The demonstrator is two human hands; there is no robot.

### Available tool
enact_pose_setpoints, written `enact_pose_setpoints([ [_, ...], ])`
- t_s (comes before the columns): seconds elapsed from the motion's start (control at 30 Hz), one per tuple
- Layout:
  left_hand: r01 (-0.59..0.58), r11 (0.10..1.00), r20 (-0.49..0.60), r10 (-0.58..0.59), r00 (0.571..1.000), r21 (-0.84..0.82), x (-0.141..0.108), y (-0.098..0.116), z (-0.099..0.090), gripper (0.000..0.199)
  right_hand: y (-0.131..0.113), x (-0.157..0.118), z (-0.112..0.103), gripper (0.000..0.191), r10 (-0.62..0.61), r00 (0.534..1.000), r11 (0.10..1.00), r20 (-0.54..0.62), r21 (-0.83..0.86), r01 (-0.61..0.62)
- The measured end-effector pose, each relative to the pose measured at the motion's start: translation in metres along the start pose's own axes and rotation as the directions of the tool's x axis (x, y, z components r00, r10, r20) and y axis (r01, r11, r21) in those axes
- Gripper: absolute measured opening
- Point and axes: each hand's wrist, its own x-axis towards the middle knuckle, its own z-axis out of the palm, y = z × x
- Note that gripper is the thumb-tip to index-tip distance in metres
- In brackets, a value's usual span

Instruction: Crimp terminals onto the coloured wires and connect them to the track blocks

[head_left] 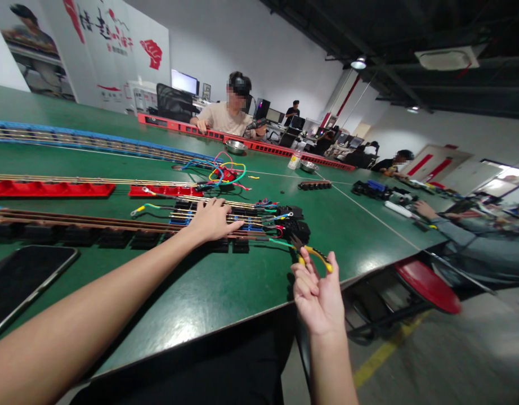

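Note:
My left hand (213, 219) lies across the long metal rails (128, 221), its fingers spread and pressing on them from above. Under these rails run black plastic holders (112, 236) and some blue ones. In my right hand (321, 292) are pliers (318, 256) with yellow and black handles. Their dark jaws are by the end of a green wire (280, 243) that comes from the rail end; whether they grip it I cannot tell. Black connector blocks (296, 228) sit just beyond the jaws. Another green wire (152, 206) with a ring terminal lies left of my left hand.
A phone (27, 281) lies at the near left. Beyond are red holders (52, 189), a blue rail strip (94, 142), a bundle of coloured wires (228, 174) and a metal bowl (235, 146). Across the table sits a person (229, 115). A red stool (428, 284) stands at right.

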Motion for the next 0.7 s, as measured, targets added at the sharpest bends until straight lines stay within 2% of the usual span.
enact_pose_setpoints([
  [0.1,0.002,1.000,0.010,-0.002,1.000,0.003,-0.001,0.001,-0.002,0.060,0.000,-0.001,0.004,0.051,-0.003,1.000,1.000,-0.029,0.001,0.003],
  [0.2,0.001,1.000,0.011,-0.001,1.000,0.006,-0.001,0.002,-0.004,0.060,0.007,-0.019,0.005,0.051,-0.027,0.998,1.000,-0.049,0.008,0.027],
  [0.4,0.033,0.999,-0.007,-0.033,0.999,-0.003,0.001,0.002,-0.002,0.055,0.045,-0.055,0.005,0.045,-0.078,0.996,0.996,-0.046,0.032,0.080],
  [0.57,0.034,0.999,-0.011,-0.034,0.999,0.011,0.003,0.000,0.000,0.054,0.071,-0.045,0.003,0.044,0.034,0.995,0.998,-0.092,0.057,-0.029],
  [0.7,0.028,0.999,-0.003,-0.028,1.000,0.020,0.003,-0.001,0.000,0.053,0.075,-0.039,0.003,0.040,-0.007,0.995,0.998,-0.097,0.059,0.013],
])
